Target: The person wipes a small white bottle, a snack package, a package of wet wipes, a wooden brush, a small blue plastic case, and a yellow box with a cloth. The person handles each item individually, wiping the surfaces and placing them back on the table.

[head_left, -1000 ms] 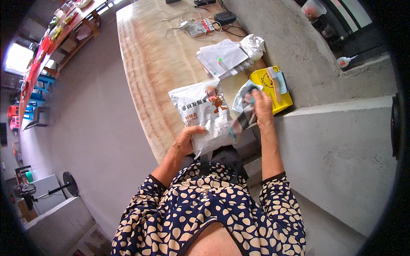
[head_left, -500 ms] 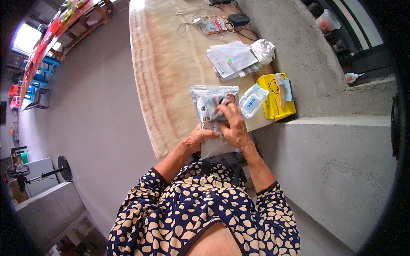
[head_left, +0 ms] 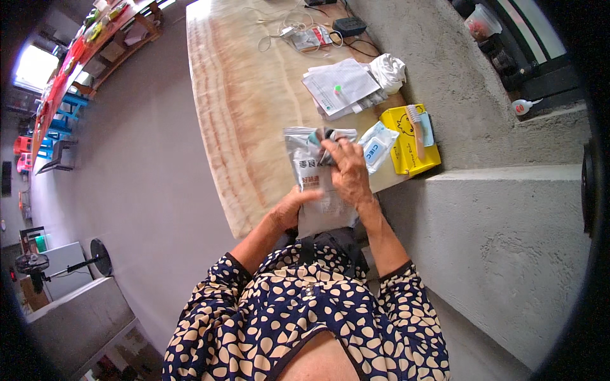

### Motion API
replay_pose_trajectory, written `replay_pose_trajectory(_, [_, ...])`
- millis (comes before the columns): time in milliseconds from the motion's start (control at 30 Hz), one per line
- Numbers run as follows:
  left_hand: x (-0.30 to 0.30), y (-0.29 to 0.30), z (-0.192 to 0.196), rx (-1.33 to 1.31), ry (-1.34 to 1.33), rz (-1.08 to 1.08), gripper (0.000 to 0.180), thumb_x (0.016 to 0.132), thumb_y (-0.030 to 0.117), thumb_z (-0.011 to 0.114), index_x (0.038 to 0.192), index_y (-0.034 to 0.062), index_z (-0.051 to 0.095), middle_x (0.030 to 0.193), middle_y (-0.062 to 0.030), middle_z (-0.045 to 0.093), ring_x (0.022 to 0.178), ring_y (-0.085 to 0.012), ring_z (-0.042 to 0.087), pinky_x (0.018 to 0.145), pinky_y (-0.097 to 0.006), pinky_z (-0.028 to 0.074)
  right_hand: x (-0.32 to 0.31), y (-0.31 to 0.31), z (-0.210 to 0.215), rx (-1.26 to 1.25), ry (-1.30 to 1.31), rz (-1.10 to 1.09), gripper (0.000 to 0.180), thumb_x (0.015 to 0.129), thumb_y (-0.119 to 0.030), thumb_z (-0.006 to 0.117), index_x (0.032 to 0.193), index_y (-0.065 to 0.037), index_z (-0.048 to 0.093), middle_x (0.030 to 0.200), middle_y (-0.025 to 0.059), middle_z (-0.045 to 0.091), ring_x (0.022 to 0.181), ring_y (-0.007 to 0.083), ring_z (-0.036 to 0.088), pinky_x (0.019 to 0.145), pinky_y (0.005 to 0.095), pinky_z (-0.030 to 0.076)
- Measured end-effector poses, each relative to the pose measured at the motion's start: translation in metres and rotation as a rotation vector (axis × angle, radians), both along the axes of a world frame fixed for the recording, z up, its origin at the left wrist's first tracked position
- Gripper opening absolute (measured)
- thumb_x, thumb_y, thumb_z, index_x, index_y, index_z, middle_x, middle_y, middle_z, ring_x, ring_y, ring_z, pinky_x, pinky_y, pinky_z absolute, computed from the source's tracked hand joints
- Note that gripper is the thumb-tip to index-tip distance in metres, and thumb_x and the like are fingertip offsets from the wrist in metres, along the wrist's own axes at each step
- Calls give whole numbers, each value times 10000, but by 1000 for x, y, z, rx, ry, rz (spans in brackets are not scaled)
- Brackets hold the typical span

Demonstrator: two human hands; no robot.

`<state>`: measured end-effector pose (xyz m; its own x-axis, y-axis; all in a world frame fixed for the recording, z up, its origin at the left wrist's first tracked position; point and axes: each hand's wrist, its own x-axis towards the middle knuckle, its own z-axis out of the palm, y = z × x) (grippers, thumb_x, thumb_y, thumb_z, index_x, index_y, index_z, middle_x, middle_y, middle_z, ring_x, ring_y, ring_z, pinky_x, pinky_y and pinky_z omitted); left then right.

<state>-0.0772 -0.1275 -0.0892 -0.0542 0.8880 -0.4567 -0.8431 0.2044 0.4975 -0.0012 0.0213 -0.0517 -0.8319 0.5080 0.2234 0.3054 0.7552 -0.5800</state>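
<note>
- Left hand grips white pouch from below, fingers closed on it.
- Right hand pinches pouch top, closed.
- Pouch over table edge, beside wipes pack and yellow box.

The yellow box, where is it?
In the head view, the yellow box sits on the table's right edge, beside the wall, with a brush on top.

Our right hand covers the middle of the pouch, and its fingers hide what they pinch at the top. The pouch's lower end hides our left hand's fingertips. The far surface runs past the picture's upper edge.
</note>
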Motion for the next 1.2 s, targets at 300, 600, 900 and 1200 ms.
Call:
replay_pose_trajectory(300, [-12, 23, -35, -34, -182, 327, 399, 821, 310, 651, 1093, 38, 545, 941, -90, 625, 845, -201, 616, 761, -338, 527, 50, -56, -17, -40, 21, 215, 496, 652, 45, 566, 1118, -126, 571, 1186, 102, 488, 1071, 319, 417, 932, 405, 352])
replay_pose_trajectory(600, [-11, 56, -40, -206, -157, 308, 394, 743, 105, 664, 1100, -8, 540, 966, -101, 626, 848, -216, 615, 800, -361, 512, 73, -25, -33, -338, 102, 120, 482, 604, 88, 560, 1010, -165, 618, 1132, 86, 478, 1039, 306, 430, 926, 394, 375])
replay_pose_trajectory(900, [-28, 90, -40, -232, -129, 403, 468, 726, 106, 636, 1149, -36, 494, 1046, -157, 611, 952, -274, 607, 902, -417, 469, 86, 22, -101, -1009, 169, -265, 338, 729, 40, 520, 1058, -32, 546, 1048, 103, 532, 952, 243, 524, 879, 338, 422])
replay_pose_trajectory(1200, [-40, 99, -55, -318, -84, 457, 466, 716, 117, 623, 1134, -45, 494, 1024, -143, 613, 933, -263, 612, 882, -412, 482, 52, 50, -125, -1209, -84, -33, 402, 796, -53, 529, 1187, -13, 442, 1040, 93, 583, 945, 201, 557, 862, 322, 438])
